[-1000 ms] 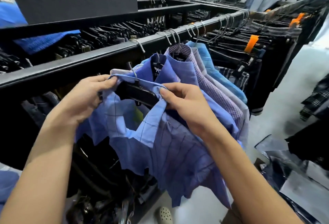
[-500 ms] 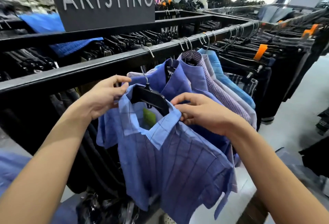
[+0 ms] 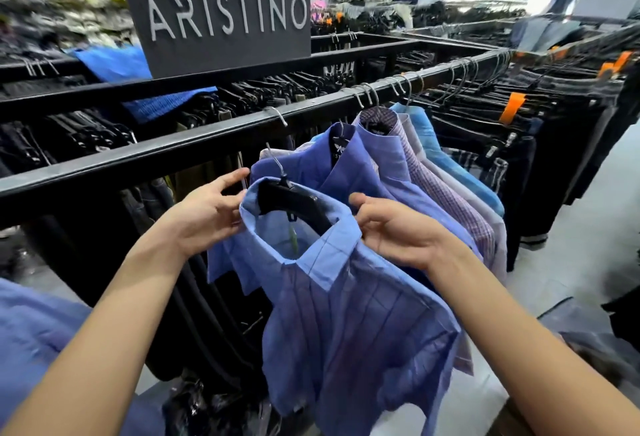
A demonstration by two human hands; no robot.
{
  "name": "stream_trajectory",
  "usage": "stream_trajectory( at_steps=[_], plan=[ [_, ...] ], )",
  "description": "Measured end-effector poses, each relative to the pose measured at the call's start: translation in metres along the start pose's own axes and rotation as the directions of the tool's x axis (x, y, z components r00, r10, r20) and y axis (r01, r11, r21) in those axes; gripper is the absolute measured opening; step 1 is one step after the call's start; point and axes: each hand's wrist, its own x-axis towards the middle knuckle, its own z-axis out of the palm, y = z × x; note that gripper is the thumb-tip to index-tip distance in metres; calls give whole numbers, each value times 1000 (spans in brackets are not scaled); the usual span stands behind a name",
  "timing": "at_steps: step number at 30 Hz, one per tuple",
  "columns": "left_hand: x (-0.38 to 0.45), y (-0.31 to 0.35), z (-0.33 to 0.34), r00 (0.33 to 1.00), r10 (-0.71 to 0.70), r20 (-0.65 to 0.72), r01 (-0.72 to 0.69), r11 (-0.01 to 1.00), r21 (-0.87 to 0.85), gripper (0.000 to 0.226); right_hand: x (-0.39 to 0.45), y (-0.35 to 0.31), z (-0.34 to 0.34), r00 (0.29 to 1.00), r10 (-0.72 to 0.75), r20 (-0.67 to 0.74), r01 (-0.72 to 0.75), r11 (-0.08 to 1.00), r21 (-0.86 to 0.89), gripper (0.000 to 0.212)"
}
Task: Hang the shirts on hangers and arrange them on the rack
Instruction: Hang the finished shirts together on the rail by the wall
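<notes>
A blue checked shirt [image 3: 346, 324] sits on a black hanger [image 3: 294, 201] whose metal hook [image 3: 275, 158] points up, just below the black rack rail [image 3: 166, 155]. My left hand [image 3: 204, 215] grips the shirt's collar at its left side. My right hand [image 3: 391, 229] holds the collar and shoulder on the right. Several shirts [image 3: 415, 172], blue and purple, hang on the rail just right of it.
A dark brand sign [image 3: 221, 13] stands on the rack top. Black trousers [image 3: 554, 137] hang along the rail at right and behind. More blue fabric [image 3: 31, 342] lies at lower left. Plastic bags [image 3: 214, 411] lie on the pale floor below.
The shirt on its hanger has risen toward the rail and now hangs straighter. Both hands moved up with it, still at the collar.
</notes>
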Motion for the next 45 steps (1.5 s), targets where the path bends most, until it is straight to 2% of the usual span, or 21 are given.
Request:
stream_trajectory(
  at_steps=[5, 8, 10, 13, 16, 18, 19, 20, 21, 22, 23, 24, 26, 27, 31, 34, 36, 38, 41, 43, 45],
  plan=[
    [-10, -6, -6, 995, 98, -29, -89, 970, 224, 30, 0, 7, 3, 998, 56, 18, -52, 982, -181, 31],
    [-16, -7, -8, 994, 94, -62, -71, 952, 299, 25, 1, 4, 7, 999, 28, 20, -25, 990, -136, 37],
    [-21, -11, -16, 999, 27, -38, -16, 967, 256, 26, 1, 3, 7, 1000, -1, 7, 2, 996, -85, 37],
    [-24, -20, -28, 1000, -12, -28, 17, 988, 154, 41, 0, 5, 4, 998, 29, 57, -27, 999, -38, 38],
    [-23, -33, -23, 999, -39, -29, 38, 997, -66, 42, -1, 9, 0, 991, 74, 116, -64, 994, -89, 32],
    [-25, -44, -8, 994, -20, -106, 11, 996, -83, 42, 0, 11, -1, 991, 71, 109, -59, 992, -110, 27],
    [-27, -49, 0, 975, 54, -214, -51, 999, 17, 37, 1, 11, -2, 992, 66, 105, -56, 994, -96, 27],
    [-28, -52, 7, 913, 200, -355, -141, 973, 186, 31, 0, 12, -5, 995, 47, 92, -41, 997, -67, 29],
    [-32, -51, 15, 811, 387, -439, -227, 900, 373, 29, -1, 13, -8, 996, 19, 85, -18, 1000, -18, 37],
    [-38, -48, 23, 735, 531, -422, -307, 815, 490, 27, -2, 15, -11, 996, -14, 90, 10, 999, 41, 46],
    [-43, -44, 33, 726, 595, -344, -372, 761, 532, 22, -4, 16, -11, 993, -55, 103, 44, 994, 102, 50],
    [-50, -40, 46, 782, 584, -217, -416, 748, 517, 16, -5, 18, -11, 990, -89, 110, 72, 986, 148, 49],
    [-58, -41, 71, 901, 432, 43, -394, 770, 503, 6, -5, 22, -8, 983, -121, 140, 99, 983, 156, 44],
    [-59, -43, 79, 923, 374, 88, -365, 784, 502, 3, -5, 23, -6, 979, -132, 156, 113, 986, 125, 44],
    [-50, -42, 79, 943, 333, 4, -279, 784, 555, 27, -10, 27, -6, 981, -121, 153, 120, 993, 10, 44],
    [-56, -43, 74, 950, 275, 148, -290, 600, 745, 53, -12, 31, -2, 983, -44, 176, 59, 995, -81, 29],
    [-61, -42, 74, 943, 254, 214, -321, 534, 782, 58, -11, 33, 2, 987, 7, 158, 12, 993, -119, 25],
    [-66, -38, 72, 945, 216, 248, -327, 536, 778, 56, -10, 33, 4, 992, 6, 123, 13, 988, -153, 29],
    [-72, -34, 73, 956, 164, 242, -292, 549, 783, 36, -8, 29, 6, 994, -25, 108, 48, 975, -216, 40],
    [-78, -33, 76, 965, 187, 184, -260, 595, 761, 33, -3, 25, 10, 993, -14, 115, 41, 971, -236, 42],
    [-80, -33, 79, 968, 227, 103, -231, 657, 717, 39, 4, 20, 13, 987, 33, 157, 0, 979, -203, 43]
  ],
)
